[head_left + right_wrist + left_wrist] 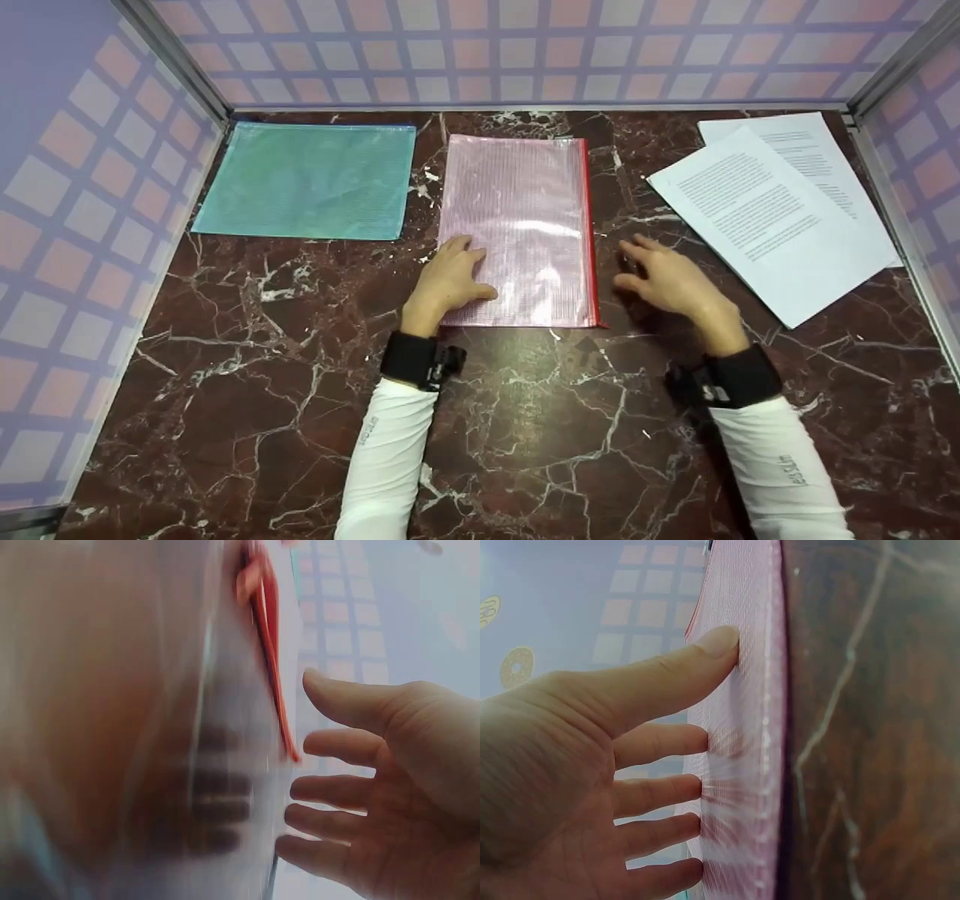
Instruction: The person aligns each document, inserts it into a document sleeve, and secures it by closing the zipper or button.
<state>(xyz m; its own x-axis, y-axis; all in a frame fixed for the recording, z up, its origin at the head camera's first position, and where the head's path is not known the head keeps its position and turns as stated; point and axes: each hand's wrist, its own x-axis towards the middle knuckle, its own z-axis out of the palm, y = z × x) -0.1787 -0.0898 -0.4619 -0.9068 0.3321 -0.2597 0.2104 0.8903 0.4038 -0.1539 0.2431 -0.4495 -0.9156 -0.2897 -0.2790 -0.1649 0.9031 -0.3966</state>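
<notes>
A pink mesh pouch point(517, 202) lies flat at the centre of the head view, its red zip point(590, 225) running down the right edge; no lettering can be read on it. The left hand point(450, 277) rests on the pouch's lower left part, thumb and fingers apart, fingertips touching the surface without pinching it. The right hand point(667, 277) is just beside the zip, right of centre, its thumb and fingers apart and holding nothing; whether its fingertips touch the dark marbled tabletop point(225, 420) I cannot tell.

In the upper left of the frame lies a teal pouch point(307, 184) with a blue upper edge. At the upper right, a top sheet point(772, 225) overlaps a lower sheet point(832, 172); both carry paragraphs of dark print, too small to read.

Both forearms enter from the bottom edge. The left sleeve point(390, 457) and the right sleeve point(787, 465) are white, each with a short grey word that seems to start with "les"; the rest is unclear. Above them sit black wrist bands point(409, 358) with pale, unreadable marks. Checked pink and white walls point(495, 52) line the top and sides. At the left edge of the left wrist view, a yellow decal point(489, 611) bears dark characters, cut off and illegible.
</notes>
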